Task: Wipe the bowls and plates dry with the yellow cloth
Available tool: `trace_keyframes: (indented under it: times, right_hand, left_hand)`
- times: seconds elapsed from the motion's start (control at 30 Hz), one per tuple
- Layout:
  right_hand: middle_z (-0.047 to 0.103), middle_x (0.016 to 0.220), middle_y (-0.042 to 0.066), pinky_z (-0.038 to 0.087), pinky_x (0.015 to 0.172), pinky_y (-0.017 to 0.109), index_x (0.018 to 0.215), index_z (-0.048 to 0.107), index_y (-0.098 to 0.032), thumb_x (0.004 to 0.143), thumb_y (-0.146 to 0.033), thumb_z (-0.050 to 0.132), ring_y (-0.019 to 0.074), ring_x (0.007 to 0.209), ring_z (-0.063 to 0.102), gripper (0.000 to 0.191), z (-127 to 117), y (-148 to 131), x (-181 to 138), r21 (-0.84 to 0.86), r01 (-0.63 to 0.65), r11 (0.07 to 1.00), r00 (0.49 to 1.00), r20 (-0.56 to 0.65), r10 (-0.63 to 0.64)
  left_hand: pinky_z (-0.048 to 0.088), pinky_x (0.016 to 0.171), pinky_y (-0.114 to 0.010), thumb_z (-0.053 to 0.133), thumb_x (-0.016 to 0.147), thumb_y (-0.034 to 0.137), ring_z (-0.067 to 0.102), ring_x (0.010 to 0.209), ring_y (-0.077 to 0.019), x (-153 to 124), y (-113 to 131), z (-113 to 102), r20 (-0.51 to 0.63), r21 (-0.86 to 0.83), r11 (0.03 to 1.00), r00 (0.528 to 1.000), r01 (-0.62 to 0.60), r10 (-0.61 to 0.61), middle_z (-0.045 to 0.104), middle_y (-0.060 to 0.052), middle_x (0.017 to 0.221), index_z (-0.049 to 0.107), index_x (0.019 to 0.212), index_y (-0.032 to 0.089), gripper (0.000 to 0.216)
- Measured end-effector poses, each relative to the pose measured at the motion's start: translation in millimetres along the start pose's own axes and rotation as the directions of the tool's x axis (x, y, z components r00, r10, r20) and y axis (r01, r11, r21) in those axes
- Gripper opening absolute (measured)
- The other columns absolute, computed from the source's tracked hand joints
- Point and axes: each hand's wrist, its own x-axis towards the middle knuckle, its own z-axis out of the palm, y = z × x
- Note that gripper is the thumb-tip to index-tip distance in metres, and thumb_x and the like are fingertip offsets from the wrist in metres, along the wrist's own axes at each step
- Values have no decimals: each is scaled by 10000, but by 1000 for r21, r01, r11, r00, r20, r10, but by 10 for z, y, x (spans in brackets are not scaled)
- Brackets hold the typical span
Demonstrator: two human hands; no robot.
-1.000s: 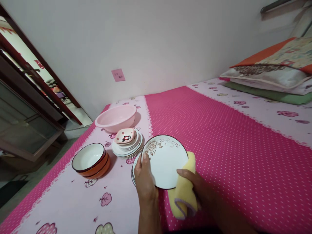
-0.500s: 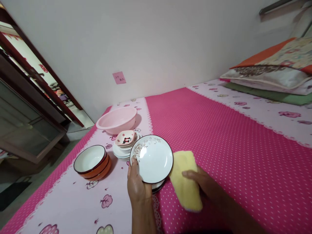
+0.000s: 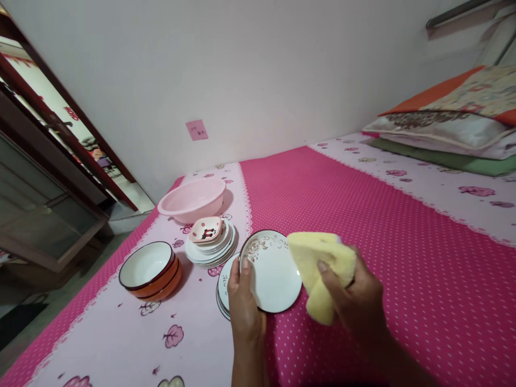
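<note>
Cloth [image 3: 320,260]: soft, yellow, raised since a moment ago to the right edge of the plate [image 3: 278,277], pinched in the right hand's [image 3: 360,295] fingers; wiping looks ongoing.
Plate: round, glossy, tilted above the bed [image 3: 342,204], left hand's [image 3: 246,309] fingers holding its left rim.
Beside: stacked plates [image 3: 223,293].
Farther: orange bowls [image 3: 151,271], plastic basin [image 3: 193,204].

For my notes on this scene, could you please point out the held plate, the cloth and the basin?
Held plate [image 3: 277,274]: head view, on its white upper face.
Cloth [image 3: 308,256]: head view, on its yellow front.
Basin [image 3: 192,200]: head view, on its pink inside.
</note>
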Motion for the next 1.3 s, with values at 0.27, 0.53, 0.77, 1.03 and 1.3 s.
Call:
trace_keyframes:
  times: [0.27,0.53,0.77,1.03,1.3]
  right_hand:
    - [681,1072,108,568,873,439,1149,595,-215,754,-99,543,298,1000,655,415,63,164,-82,-185,522,832,814,397,-423]
    - [720,1242,103,542,1004,466,1348,578,-207,834,13,409,257,1136,661,584,125,141,-312,-19,772,636,487,661,-571]
    - [726,1271,89,380,1120,486,1419,553,-201,1027,-83,351,241,1244,607,456,147,126,-208,-155,872,465,474,506,-721]
    - [729,1302,104,403,1000,447,1345,628,-181,968,-53,451,276,1229,623,436,43,237,-19,-418,775,475,632,493,-598]
    - [778,1140,128,500,814,441,1205,709,-141,794,11,497,303,980,700,487,39,359,-82,-418,745,520,656,601,-457]
  left_hand:
    - [610,954,-382,758,895,326,765,1014,-238,-9,-103,40,54,18,993,992,114,-115,749,-135,1250,558,1401,208,557]
    - [600,966,-388,749,896,338,755,1016,-241,113,-77,-87,85,-67,992,991,105,-99,771,-112,1170,677,1220,185,366]
    - [595,950,-400,779,844,509,734,1071,-311,-34,-177,15,352,-24,961,902,274,-248,783,-158,1033,744,1066,95,472]
    - [564,1008,-448,747,874,512,724,1122,-325,-94,-226,68,351,29,970,906,243,-238,790,-165,1101,737,1176,122,493]
    - [573,1007,-468,730,877,543,735,1108,-321,16,-148,-10,192,1,992,974,124,-122,784,-171,1144,706,1226,129,542]
